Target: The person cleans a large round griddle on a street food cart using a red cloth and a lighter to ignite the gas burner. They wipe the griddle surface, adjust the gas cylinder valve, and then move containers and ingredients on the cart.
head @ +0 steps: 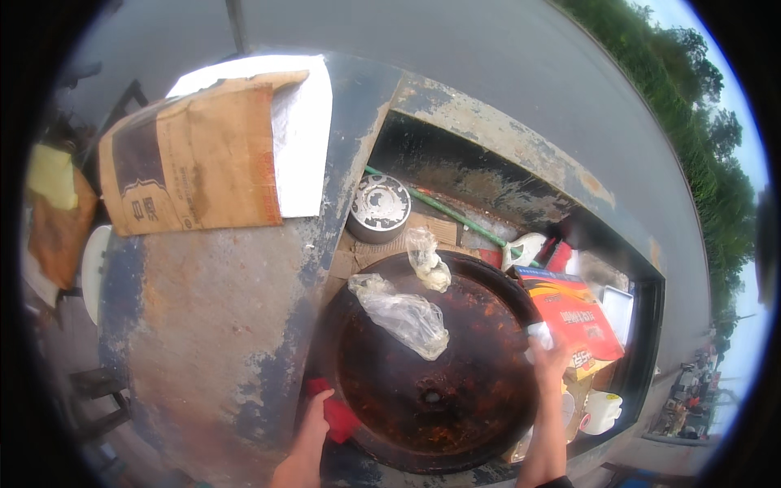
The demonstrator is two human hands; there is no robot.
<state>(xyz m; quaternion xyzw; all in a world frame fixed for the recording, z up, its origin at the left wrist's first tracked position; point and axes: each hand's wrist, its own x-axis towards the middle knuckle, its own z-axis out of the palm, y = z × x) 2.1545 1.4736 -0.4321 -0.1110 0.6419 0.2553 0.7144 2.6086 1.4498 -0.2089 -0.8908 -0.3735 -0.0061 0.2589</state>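
A round, dark, rusty metal pan (378,378) lies tilted in the recess of a worn metal counter. Two clear plastic bags rest on it, a larger one (406,317) near its middle and a smaller one (429,259) by its far rim. My left hand (314,424) grips a red cloth (340,418) at the pan's near left rim. At the right rim, my right hand (549,357) holds a white cloth or tissue (540,335), close to a red and yellow cardboard box (573,314). The fingertips of the right hand are partly blurred.
A brown paper sack (213,158) lies on the counter's (213,305) far left part. Inside the recess are a round metal canister (380,204), a green rod (451,213), flattened cardboard and a white plastic jug (603,412). A white stool (94,274) stands beyond the counter's left edge.
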